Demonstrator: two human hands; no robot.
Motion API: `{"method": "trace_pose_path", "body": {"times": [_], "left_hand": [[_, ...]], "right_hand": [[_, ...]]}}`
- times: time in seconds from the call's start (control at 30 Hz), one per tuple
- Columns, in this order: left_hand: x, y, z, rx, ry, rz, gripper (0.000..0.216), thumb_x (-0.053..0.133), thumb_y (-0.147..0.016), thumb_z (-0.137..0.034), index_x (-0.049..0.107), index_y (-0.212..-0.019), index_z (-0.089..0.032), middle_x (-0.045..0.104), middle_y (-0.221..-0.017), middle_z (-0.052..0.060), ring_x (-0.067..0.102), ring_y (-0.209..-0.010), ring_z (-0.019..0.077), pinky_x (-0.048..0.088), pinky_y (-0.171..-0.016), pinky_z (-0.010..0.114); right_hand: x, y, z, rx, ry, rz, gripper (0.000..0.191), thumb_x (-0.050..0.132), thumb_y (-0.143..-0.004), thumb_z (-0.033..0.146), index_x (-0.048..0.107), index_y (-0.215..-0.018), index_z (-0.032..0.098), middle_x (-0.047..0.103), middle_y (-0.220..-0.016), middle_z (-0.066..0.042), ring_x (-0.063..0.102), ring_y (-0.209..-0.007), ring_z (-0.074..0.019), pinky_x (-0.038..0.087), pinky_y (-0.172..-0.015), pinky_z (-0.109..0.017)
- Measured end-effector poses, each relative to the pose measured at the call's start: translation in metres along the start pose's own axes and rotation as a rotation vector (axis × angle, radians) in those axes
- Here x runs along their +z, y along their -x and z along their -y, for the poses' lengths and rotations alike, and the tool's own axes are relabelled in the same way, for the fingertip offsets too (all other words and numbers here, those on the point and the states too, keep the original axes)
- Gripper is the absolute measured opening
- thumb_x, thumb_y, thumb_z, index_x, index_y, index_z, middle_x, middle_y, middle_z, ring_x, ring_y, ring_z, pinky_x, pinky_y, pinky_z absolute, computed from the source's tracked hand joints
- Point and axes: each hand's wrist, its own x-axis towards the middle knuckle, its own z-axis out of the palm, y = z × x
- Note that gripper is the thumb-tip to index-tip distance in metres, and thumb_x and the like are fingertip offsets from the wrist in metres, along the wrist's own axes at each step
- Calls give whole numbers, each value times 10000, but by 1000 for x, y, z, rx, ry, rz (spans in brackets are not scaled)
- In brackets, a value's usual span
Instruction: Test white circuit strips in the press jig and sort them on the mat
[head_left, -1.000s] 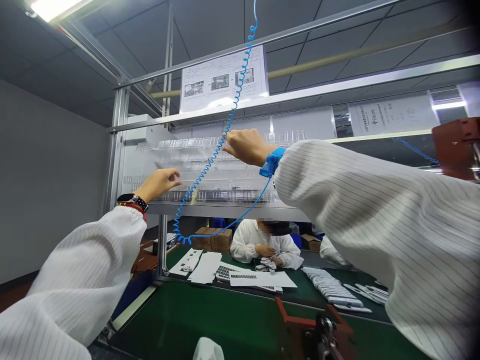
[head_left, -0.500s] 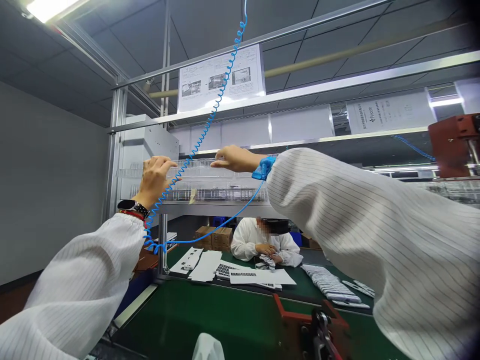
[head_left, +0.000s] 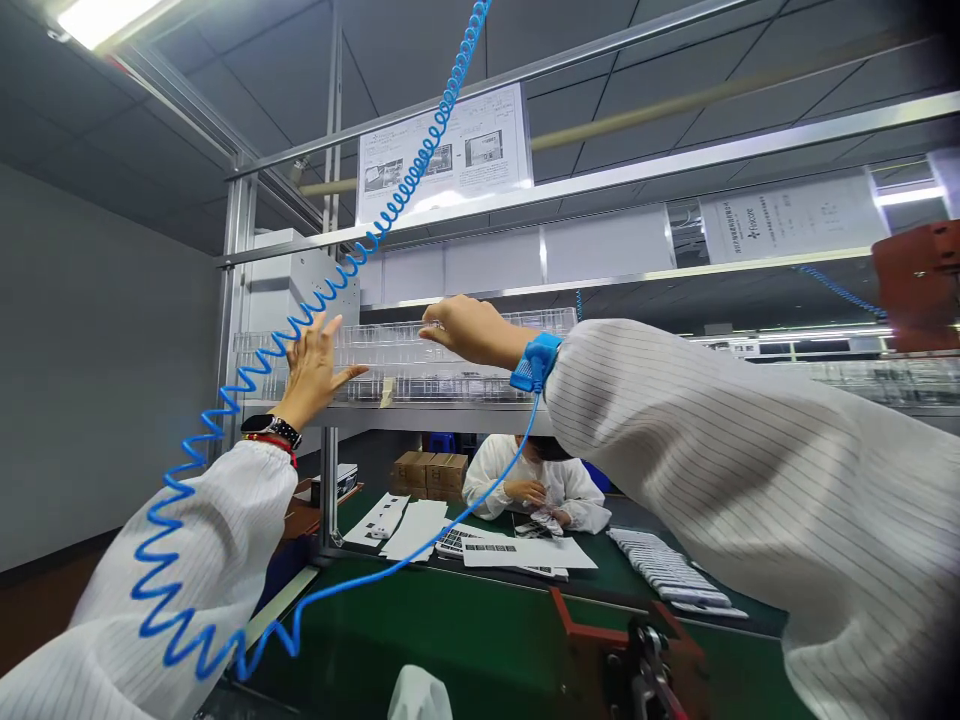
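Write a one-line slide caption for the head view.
Left hand and right hand at clear trays stacked on a shelf, blue coiled cord trailing from wrist strap.

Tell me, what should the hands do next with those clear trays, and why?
Probably close the left hand on the end of the clear tray stack: it is spread open beside the stack, while the right hand rests on the top tray.

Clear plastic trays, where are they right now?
In the head view, the clear plastic trays sit on the metal shelf, left of centre, behind the left hand; the right hand touches their top edge.
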Motion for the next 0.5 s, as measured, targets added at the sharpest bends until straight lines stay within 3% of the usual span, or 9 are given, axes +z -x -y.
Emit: {"method": "trace_pose_path", "body": {"times": [0.2,0.37,0.5], "left_hand": [[-1,0,-1,9,29,-46,767,527,-828,-625,310,-1425,-195,326,-1464,187,235,-1378,382,177,-1099,548],[0,9,-5,-66,11,-163,699,563,-821,-581,390,-1358,-168,345,-1427,221,292,-1330,408,245,-1042,554],[0,15,-3,-134,13,-192,510,562,-844,-501,488,-1209,-154,490,-1253,210,415,-1225,381,315,-987,519]], "right_hand": [[5,6,1,-110,148,-37,327,559,-904,416,623,-1051,132,629,-1074,-143,592,-980,-275,432,-660,-306],[4,-1,-3,-32,61,-11,330,596,-879,425,631,-1067,156,652,-1048,-121,607,-949,-262,446,-690,-319],[-3,-8,-10,27,23,-33,365,640,-844,435,637,-1095,170,655,-1051,-114,600,-977,-273,455,-743,-346]]}}
